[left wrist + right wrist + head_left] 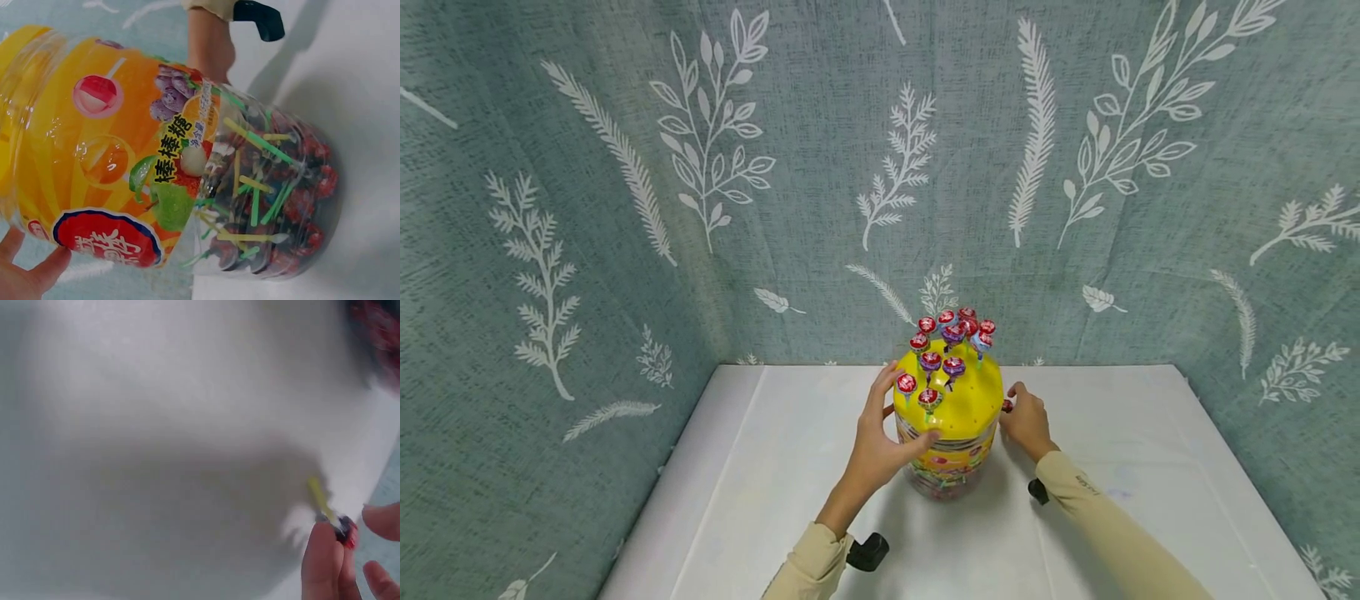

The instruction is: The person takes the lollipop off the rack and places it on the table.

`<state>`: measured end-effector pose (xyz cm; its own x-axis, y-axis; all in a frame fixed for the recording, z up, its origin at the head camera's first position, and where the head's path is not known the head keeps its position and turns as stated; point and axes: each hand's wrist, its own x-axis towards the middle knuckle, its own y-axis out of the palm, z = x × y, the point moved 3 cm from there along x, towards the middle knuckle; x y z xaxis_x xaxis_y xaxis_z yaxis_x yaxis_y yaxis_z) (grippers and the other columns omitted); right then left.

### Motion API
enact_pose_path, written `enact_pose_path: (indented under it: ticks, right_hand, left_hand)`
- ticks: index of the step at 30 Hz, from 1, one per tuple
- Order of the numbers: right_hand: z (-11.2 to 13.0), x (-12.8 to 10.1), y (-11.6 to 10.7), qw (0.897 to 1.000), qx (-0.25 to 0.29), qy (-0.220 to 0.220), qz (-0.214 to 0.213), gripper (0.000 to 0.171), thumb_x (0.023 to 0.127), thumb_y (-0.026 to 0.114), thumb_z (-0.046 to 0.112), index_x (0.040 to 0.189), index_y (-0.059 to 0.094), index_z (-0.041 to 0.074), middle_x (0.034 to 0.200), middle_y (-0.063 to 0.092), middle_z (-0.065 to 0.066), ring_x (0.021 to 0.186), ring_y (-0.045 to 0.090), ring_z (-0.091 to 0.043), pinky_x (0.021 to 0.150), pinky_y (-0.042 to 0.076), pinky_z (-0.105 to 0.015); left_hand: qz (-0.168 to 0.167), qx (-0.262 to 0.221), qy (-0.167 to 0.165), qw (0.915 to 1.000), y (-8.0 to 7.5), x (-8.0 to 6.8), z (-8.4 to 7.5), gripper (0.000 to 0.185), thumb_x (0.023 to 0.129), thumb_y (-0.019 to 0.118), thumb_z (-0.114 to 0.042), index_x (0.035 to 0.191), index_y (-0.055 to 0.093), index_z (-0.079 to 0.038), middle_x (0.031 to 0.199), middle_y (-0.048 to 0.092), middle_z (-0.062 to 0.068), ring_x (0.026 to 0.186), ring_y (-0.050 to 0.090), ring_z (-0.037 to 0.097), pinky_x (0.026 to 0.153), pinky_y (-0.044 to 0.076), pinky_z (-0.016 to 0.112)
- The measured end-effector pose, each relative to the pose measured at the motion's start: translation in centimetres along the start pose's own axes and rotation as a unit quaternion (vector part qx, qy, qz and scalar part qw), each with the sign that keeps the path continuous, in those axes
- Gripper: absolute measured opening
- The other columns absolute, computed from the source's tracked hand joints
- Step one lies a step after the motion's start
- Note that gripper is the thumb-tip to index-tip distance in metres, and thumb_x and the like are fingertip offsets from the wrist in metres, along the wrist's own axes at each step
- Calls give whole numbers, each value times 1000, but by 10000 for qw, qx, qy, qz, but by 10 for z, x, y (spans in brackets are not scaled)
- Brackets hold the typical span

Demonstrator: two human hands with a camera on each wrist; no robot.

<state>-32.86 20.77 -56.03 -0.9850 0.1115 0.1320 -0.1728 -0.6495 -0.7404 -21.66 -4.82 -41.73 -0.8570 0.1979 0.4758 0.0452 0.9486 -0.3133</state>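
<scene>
A clear plastic jar (112, 156) with a yellow lid (973, 408) and a fruit-printed label stands upright on the table. Several wrapped lollipops (953, 367) stick up out of the lid. My left hand (880, 442) grips the jar's upper left side, thumb in front and fingers spread round toward the back. Through the jar's lower wall, loose lollipops (300, 206) with green and yellow sticks show. To the right of the jar, my right hand (1028, 423) holds one red-wrapped lollipop (344, 531) among its fingers, its yellow stick (319, 495) pointing away.
A white-covered table (775, 500) carries the jar near its back edge. Green-grey cloth (820, 167) with white leaf prints hangs behind and at both sides. Dark wrist devices (868, 552) sit at both sleeves.
</scene>
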Motion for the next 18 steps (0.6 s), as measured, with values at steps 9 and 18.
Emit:
enact_pose_path:
  ticks: [9,18]
  right_hand:
    - [18,3,-25,9979,458,-409,191,31,79,67,13,102,54,-3,73,54,-11,57,49,-21,53,43,-30]
    - [39,3,-55,9942,735,-676,401,31,83,67,12,108,56,-3,90,61,-18,78,58,-29,65,51,-38]
  left_hand:
    - [-24,35,47,10000,2,0,9,80,76,77,-15,143,33,-7,153,24,7,138,26,28,95,40,55]
    - [-77,164,107,9998,6,0,40,83,76,78,-31,144,31,-27,154,21,-8,138,26,18,95,41,50]
